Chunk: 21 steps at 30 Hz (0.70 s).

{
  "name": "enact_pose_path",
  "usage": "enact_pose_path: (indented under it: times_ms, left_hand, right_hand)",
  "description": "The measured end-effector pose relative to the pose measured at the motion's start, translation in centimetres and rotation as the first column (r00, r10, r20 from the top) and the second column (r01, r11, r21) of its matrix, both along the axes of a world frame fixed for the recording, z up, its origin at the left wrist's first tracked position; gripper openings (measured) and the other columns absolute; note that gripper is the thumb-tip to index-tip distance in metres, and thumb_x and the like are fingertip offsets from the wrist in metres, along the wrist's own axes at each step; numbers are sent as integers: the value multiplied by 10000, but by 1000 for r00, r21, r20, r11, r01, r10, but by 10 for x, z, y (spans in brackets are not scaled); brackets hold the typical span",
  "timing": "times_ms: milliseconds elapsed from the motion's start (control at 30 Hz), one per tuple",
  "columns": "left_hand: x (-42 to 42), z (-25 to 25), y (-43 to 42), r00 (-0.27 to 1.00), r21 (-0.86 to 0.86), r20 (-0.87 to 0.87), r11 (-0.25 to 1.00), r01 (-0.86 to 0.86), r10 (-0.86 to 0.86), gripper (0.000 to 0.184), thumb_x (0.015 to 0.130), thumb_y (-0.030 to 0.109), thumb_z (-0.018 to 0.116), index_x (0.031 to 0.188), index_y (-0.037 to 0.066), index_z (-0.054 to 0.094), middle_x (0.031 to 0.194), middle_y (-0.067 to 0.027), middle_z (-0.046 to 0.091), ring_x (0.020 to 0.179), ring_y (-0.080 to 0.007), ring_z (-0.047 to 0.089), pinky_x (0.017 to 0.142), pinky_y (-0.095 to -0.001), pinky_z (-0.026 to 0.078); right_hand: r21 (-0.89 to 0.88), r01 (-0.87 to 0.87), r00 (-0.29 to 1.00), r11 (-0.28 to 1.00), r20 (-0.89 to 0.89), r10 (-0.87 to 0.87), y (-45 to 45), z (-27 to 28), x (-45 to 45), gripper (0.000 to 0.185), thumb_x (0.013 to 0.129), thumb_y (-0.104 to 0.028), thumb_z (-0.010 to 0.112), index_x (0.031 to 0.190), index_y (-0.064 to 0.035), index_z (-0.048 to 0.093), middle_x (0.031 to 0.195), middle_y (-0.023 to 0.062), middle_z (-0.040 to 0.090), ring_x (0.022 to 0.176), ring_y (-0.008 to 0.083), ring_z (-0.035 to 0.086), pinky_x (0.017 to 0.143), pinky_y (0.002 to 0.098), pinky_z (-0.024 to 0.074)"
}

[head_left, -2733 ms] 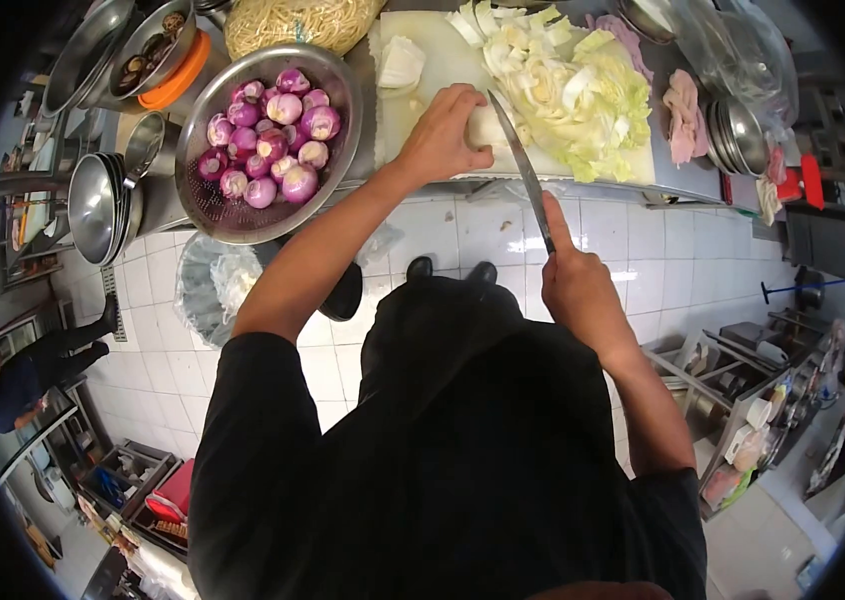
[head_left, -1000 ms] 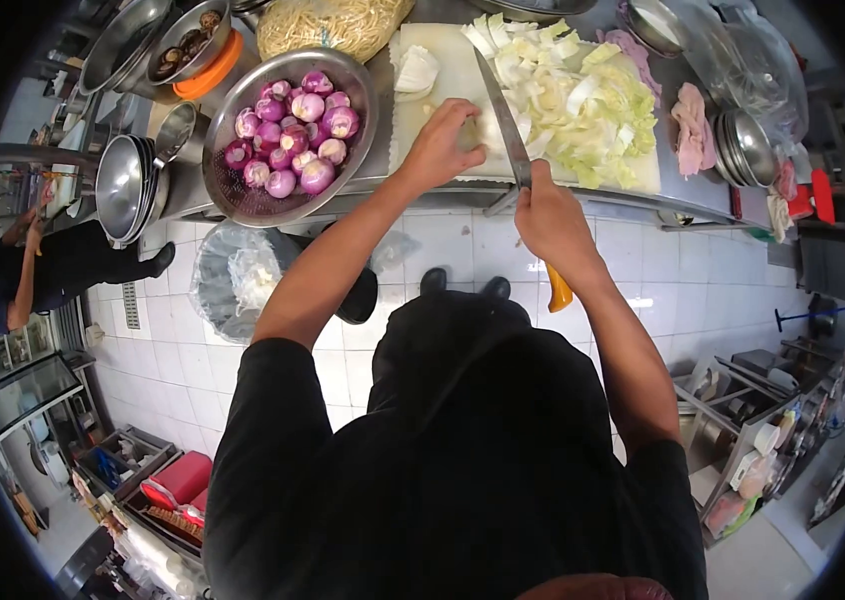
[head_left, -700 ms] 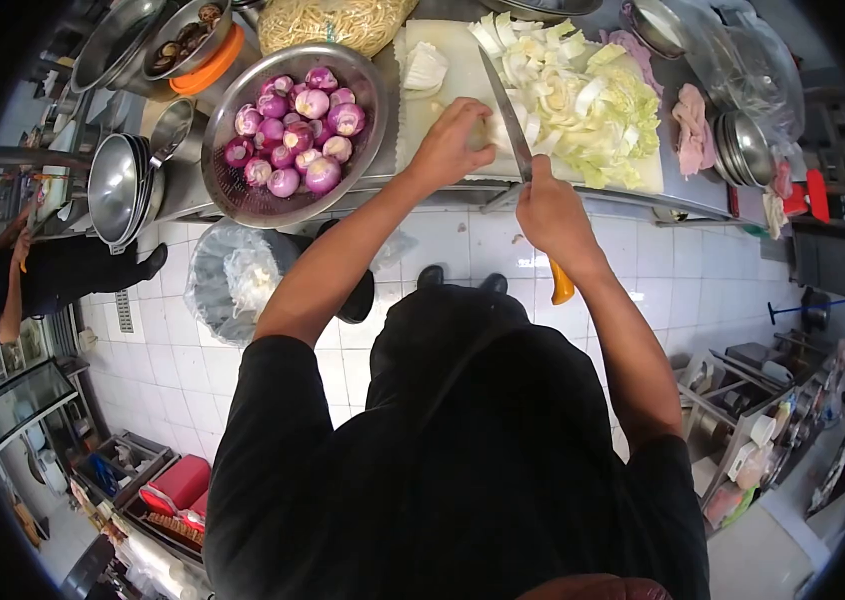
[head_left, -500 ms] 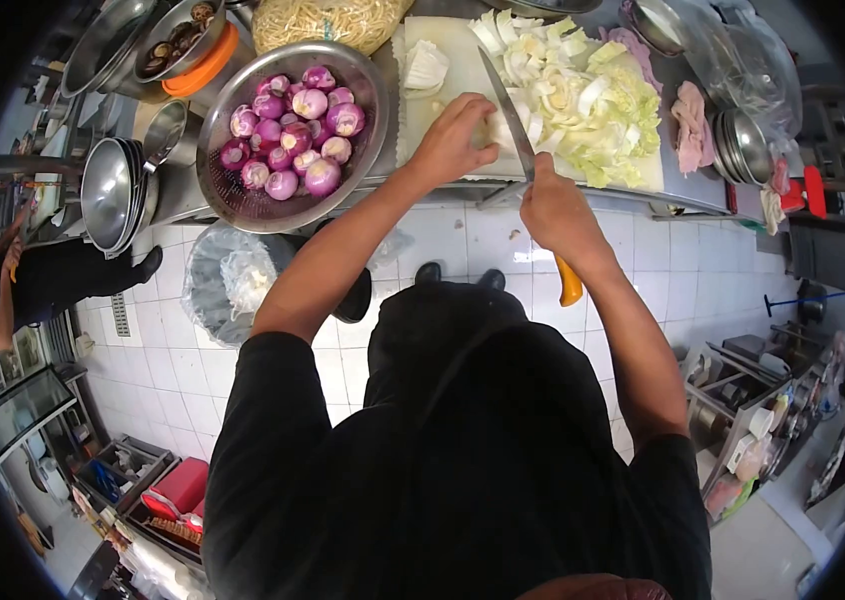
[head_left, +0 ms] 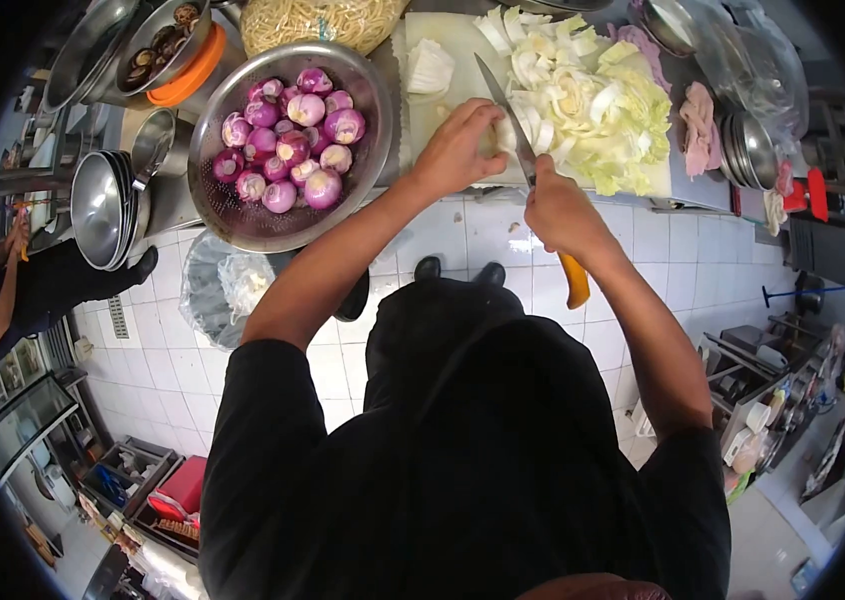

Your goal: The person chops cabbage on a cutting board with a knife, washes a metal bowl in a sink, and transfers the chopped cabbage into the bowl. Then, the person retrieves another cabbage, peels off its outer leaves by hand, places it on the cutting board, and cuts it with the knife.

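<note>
In my right hand [head_left: 565,208] is a kitchen knife [head_left: 509,105] with a yellow-orange handle, its blade pointing up and left across the cutting board [head_left: 458,42]. My left hand [head_left: 460,150] curls its fingers and thumb around a pale piece of cabbage [head_left: 499,146] at the board's near edge, left of the blade. Most of that piece is hidden by the fingers. Cut cabbage leaves [head_left: 593,105] are heaped to the right of the knife. One separate white cabbage chunk [head_left: 430,68] lies on the board's left part.
A steel colander [head_left: 380,120] of peeled purple onions stands left of the board. Behind it is a bag of noodles [head_left: 318,25]. Pink cloths [head_left: 700,125] and stacked bowls [head_left: 748,150] lie right. Below sits a lined bin [head_left: 205,300]. Another person [head_left: 53,285] stands far left.
The view has shifted slightly, so the colander appears a little further left and lower. Both hands keep nearly the same place at the board, the knife still beside the left fingers.
</note>
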<state>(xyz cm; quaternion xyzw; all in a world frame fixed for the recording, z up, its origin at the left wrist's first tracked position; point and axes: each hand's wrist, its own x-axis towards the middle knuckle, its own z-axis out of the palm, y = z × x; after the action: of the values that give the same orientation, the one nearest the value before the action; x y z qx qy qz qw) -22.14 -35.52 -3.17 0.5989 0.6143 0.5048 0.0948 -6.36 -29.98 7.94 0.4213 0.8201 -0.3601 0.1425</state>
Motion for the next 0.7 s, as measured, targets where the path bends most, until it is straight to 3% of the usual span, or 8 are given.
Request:
enact_pose_path:
  times_ms: [100,200,300,600,700]
  left_hand:
    - [0,-1,-1,1000,-5,30,1000,-5,5,501,665,109,724,1107,20,508,1124,-153,519,1045,-334,527,906,-358,442]
    - [1,1,-3,999,-18,46,1000,-10,10,500,664,106,725,1105,21,505,1119,-152,517,1033,-335,529,888,-367,450]
    - [0,3,-1,999,-15,37,1000,-23,24,502,651,104,725,1096,22,506,1117,-150,516,1025,-338,530,867,-383,461]
    - [3,-2,-1,999,-20,26,999,-25,26,527,643,122,740,1104,27,502,1136,-158,509,1070,-344,506,897,-382,445]
    - [2,7,2,999,-37,-21,999,-34,34,551,634,144,753,1111,36,500,1169,-161,489,1100,-358,477,918,-394,429]
  right_hand:
    - [159,-68,997,985,-21,72,-4,-12,1,235,765,6,425,993,38,381,800,362,587,818,516,583,784,557,438]
    - [175,-58,997,983,-47,67,-5,-20,3,241,765,3,423,999,40,378,809,369,584,834,529,570,806,575,417]
    - [224,-111,993,968,-17,118,-4,-21,3,213,824,-26,453,998,56,363,759,328,592,778,503,582,728,559,438]
    - [244,-68,982,967,-153,108,2,-63,5,263,761,-1,441,1014,33,377,804,346,591,811,537,565,752,580,437]
    - [260,-106,986,960,-99,136,6,-59,3,239,797,-29,444,1021,23,378,786,336,593,711,492,600,676,536,479]
